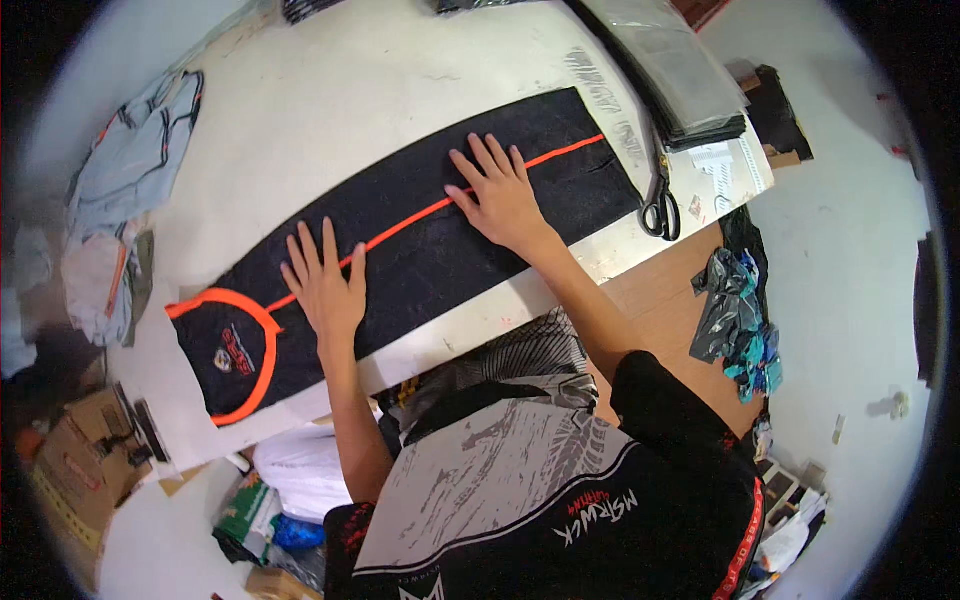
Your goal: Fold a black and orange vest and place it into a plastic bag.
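A black folded garment (430,270) lies flat and slantwise across the white table. An orange band curves round its neckline at the left end, and an orange strip runs along its length. My left hand (328,292) rests on the cloth near the neckline, palm down with fingers spread. Farther right, my right hand (500,205) is also pressed flat on the garment, fingers apart, across the orange strip. Neither hand grasps anything. Just past the garment's right end is a pair of black-handled scissors (660,208).
Clear plastic bags (680,75) are stacked at the table's far right. Light grey clothes (135,150) hang over the left side of the white table (290,130). Cardboard boxes (85,465) stand at the lower left. Dark and teal scraps (740,320) lie on the floor at right.
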Tool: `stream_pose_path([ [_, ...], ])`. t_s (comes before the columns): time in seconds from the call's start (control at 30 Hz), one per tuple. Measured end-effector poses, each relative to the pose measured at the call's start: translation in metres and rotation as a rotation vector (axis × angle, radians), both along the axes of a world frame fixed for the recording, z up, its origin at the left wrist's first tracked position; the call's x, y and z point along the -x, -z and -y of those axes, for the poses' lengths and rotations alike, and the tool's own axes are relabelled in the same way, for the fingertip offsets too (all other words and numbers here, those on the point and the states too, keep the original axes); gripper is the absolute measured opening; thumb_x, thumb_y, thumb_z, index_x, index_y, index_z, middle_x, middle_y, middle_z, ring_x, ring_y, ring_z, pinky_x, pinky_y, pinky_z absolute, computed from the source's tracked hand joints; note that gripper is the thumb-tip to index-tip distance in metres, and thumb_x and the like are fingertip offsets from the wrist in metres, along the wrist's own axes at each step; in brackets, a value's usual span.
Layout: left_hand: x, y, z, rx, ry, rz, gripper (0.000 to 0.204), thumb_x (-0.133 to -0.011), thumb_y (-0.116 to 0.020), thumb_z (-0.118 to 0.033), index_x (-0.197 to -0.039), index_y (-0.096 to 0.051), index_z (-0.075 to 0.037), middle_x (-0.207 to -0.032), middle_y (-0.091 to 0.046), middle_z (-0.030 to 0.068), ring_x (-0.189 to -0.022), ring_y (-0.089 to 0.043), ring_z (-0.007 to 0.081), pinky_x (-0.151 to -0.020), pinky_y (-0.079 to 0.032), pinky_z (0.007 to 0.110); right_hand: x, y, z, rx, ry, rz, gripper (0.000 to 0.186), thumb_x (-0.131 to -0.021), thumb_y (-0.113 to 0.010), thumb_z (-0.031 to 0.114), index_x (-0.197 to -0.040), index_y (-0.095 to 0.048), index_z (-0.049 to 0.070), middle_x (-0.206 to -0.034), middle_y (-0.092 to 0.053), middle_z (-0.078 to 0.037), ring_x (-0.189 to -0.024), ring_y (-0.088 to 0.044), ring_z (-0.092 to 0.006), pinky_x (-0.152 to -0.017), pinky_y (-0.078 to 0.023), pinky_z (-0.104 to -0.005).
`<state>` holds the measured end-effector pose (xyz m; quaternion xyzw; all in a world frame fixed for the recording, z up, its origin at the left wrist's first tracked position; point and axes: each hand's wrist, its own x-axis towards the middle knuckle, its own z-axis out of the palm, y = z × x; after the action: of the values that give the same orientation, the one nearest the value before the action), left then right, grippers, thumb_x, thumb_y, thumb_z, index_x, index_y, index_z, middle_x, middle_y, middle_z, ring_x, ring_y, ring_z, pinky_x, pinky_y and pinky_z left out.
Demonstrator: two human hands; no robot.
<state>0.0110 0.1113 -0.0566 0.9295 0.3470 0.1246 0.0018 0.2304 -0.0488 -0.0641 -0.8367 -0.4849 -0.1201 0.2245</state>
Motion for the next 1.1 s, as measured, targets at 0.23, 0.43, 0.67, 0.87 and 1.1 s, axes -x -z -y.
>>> stream_pose_path([
  [0.23, 0.053, 0.005, -0.029, -0.043, -0.052, -0.043, 0.063, -0.094, -0.053, -0.048, -0.145, -0.043, -0.012, -0.153, -0.032, 0.0187, -0.143, -0.025, 0.0386, -0.115, -0.019, 0.055, -0.083, 0.01, 0.079, 0.123, 0.269, 0.11, 0.061, -0.093, -0.052, 0.05, -0.139, -0.05, 0.009, -0.147, -0.041, -0.021, -0.137, -0.036, -0.0384, -0.113, -0.024, -0.0546],
  [0.43, 0.095, -0.008, -0.049, 0.002, -0.12, 0.152, 0.054, -0.092, -0.062, -0.037, -0.135, -0.052, -0.007, -0.144, -0.041, 0.0256, -0.132, -0.038, 0.0443, -0.106, -0.031, 0.055, -0.126, 0.025, 0.111, 0.207, 0.357, 0.176, 0.057, -0.095, -0.055, 0.041, -0.141, -0.046, 0.009, -0.144, -0.042, -0.025, -0.133, -0.038, -0.0427, -0.108, -0.031, -0.0549],
  [0.67, 0.131, -0.022, -0.121, -0.103, -0.04, 0.135, 0.045, -0.086, -0.057, -0.003, -0.13, -0.058, -0.013, -0.144, -0.044, 0.0145, -0.138, -0.036, 0.0341, -0.112, -0.027, 0.054, -0.034, 0.002, 0.033, 0.145, 0.084, -0.017, 0.065, -0.094, -0.054, 0.05, -0.144, -0.043, 0.011, -0.153, -0.03, -0.023, -0.144, -0.022, -0.0404, -0.114, -0.016, -0.0573],
  [0.87, 0.152, -0.007, -0.172, -0.131, 0.105, 0.058, 0.039, -0.085, -0.06, -0.005, -0.122, -0.062, -0.013, -0.122, -0.061, 0.0115, -0.123, -0.053, 0.0269, -0.112, -0.03, 0.051, -0.052, 0.009, 0.016, 0.292, 0.197, -0.008, 0.073, -0.093, -0.048, 0.059, -0.148, -0.037, 0.011, -0.155, -0.026, -0.021, -0.144, -0.021, -0.039, -0.115, -0.015, -0.0574],
  [1.1, 0.154, 0.005, -0.178, -0.271, 0.005, 0.079, 0.025, -0.08, -0.062, -0.007, -0.104, -0.067, -0.009, -0.101, -0.069, 0.0063, -0.094, -0.066, 0.0245, -0.102, -0.043, 0.044, -0.079, 0.008, 0.036, 0.343, 0.283, 0.015, 0.075, -0.093, -0.046, 0.06, -0.149, -0.035, 0.012, -0.155, -0.027, -0.02, -0.145, -0.022, -0.0381, -0.116, -0.015, -0.0555],
])
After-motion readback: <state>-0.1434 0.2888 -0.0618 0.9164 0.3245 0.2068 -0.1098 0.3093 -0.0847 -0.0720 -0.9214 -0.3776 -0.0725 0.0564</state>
